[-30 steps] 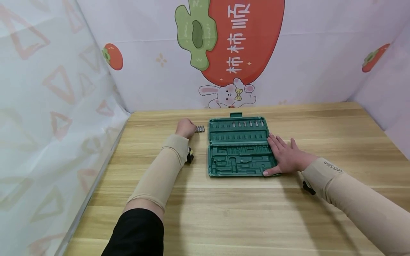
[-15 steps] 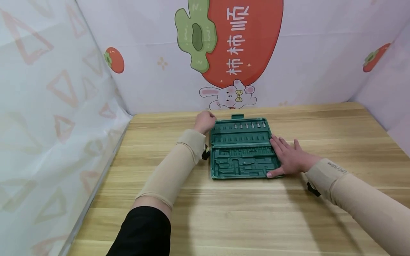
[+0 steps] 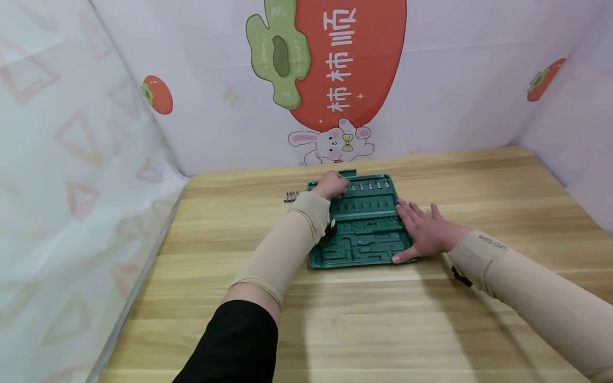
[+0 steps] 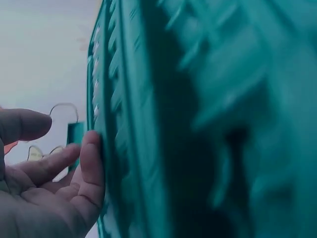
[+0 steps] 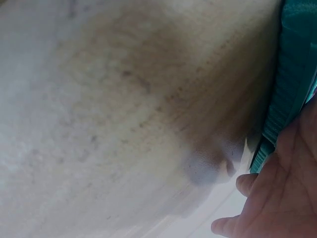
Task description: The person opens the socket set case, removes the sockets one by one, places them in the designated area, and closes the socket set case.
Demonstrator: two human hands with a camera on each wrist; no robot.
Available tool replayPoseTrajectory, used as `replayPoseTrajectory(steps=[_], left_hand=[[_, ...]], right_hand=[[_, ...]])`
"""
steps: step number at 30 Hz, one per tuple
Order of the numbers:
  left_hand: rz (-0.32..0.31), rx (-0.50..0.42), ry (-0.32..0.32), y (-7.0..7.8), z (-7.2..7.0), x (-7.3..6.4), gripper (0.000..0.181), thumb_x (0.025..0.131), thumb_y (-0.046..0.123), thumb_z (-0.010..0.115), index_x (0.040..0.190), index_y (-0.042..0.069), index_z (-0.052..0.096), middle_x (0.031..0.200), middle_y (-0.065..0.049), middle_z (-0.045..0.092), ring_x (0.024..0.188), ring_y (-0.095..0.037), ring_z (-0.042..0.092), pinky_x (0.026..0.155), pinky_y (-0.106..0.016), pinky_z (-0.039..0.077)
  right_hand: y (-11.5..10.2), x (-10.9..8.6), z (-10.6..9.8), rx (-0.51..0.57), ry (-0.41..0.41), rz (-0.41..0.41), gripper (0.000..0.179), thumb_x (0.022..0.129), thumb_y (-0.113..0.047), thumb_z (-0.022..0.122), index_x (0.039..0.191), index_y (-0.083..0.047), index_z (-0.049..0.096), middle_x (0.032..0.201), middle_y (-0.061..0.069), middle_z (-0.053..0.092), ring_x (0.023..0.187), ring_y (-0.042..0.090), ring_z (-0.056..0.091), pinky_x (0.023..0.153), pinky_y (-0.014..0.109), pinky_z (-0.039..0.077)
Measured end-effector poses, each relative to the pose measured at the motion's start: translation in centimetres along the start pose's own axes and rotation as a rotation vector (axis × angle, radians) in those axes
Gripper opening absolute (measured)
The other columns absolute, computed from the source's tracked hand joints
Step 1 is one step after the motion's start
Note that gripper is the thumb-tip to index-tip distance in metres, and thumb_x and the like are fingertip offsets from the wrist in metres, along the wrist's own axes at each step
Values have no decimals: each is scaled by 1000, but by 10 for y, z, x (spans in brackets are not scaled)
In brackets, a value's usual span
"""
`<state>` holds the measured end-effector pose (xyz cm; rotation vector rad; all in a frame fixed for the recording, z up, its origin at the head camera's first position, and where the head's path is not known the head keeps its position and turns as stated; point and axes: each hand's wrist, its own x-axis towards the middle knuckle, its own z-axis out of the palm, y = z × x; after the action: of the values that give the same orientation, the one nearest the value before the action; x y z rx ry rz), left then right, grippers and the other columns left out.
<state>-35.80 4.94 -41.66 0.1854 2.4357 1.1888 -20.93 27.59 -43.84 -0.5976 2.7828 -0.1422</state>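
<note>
A green plastic tool case lies unfolded on the table, with a row of small metal bits in the slots of its far half. My left hand is over the far left part of that half. In the left wrist view its thumb stands apart from the loosely bent fingers, which reach the case edge; no bit shows between them. Several loose bits stand on the table left of the case, beside my left sleeve. My right hand rests with spread fingers against the case's right edge.
The wooden table extends around the case. A printed cloth wall rises at its back edge, and a white patterned sheet hangs along the left side. A latch tab sticks out from the case's far edge.
My left hand has moved right, from the loose bits on the table to the far left slots of the case. My right hand stays against the case's right edge.
</note>
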Motion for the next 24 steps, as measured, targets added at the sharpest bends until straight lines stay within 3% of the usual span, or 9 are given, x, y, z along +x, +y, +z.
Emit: replayPoseTrajectory(steps=[1, 2, 5, 8, 12, 16, 20, 24], left_hand=[[-4, -13, -7, -1, 3, 1, 42, 100, 18, 52, 60, 11, 43, 60, -2, 45, 47, -13, 39, 56, -29, 39], [-2, -42, -6, -1, 5, 1, 37, 100, 18, 53, 65, 8, 50, 64, -2, 47, 46, -13, 37, 56, -29, 39], [14, -127, 10, 0, 9, 0, 21, 100, 14, 52, 105, -2, 63, 87, -8, 58, 50, -13, 40, 59, -29, 41], [10, -176, 48, -1, 10, -1, 46, 99, 11, 52, 143, 1, 43, 127, -14, 56, 64, -16, 51, 68, -32, 46], [-33, -171, 93, -3, 12, 1, 42, 100, 11, 50, 141, 5, 47, 134, -11, 54, 83, -20, 59, 75, -33, 49], [-7, -140, 124, -2, 11, 3, 31, 100, 9, 49, 130, 7, 58, 122, -7, 60, 78, -18, 54, 64, -30, 43], [38, 42, 122, -3, 10, 3, 17, 98, 8, 49, 96, 2, 65, 88, -6, 56, 62, -15, 39, 55, -28, 34], [78, 163, 104, -7, 10, -1, 23, 99, 8, 47, 91, 3, 68, 86, -5, 59, 61, -13, 42, 54, -26, 36]], right_hand=[[-1, 0, -1, -3, -2, -2, 132, 69, -85, 52, 149, 11, 10, 156, 28, 5, 140, 50, 10, 100, 76, 3], [-1, 1, -1, -8, -3, -3, 132, 70, -85, 52, 149, 11, 11, 156, 28, 5, 140, 50, 11, 100, 76, 4], [-2, 3, -3, -20, -4, 2, 131, 70, -85, 52, 149, 10, 10, 157, 27, 5, 140, 50, 12, 100, 76, 5], [-2, 5, -3, -24, -6, 3, 131, 70, -86, 51, 150, 10, 10, 157, 27, 4, 140, 50, 12, 100, 76, 5], [-1, 5, -3, -28, -25, 4, 133, 69, -88, 49, 150, 9, 9, 157, 26, 2, 140, 49, 10, 100, 76, 4], [0, 4, -4, -27, -24, 9, 133, 69, -87, 50, 150, 10, 8, 157, 27, 2, 140, 50, 10, 100, 76, 4], [1, 3, -4, -18, -21, 13, 133, 69, -86, 51, 150, 9, 8, 157, 26, 2, 140, 50, 10, 100, 76, 4], [1, 1, 0, -12, -23, 14, 132, 69, -86, 52, 150, 9, 8, 157, 26, 2, 139, 50, 12, 100, 76, 5]])
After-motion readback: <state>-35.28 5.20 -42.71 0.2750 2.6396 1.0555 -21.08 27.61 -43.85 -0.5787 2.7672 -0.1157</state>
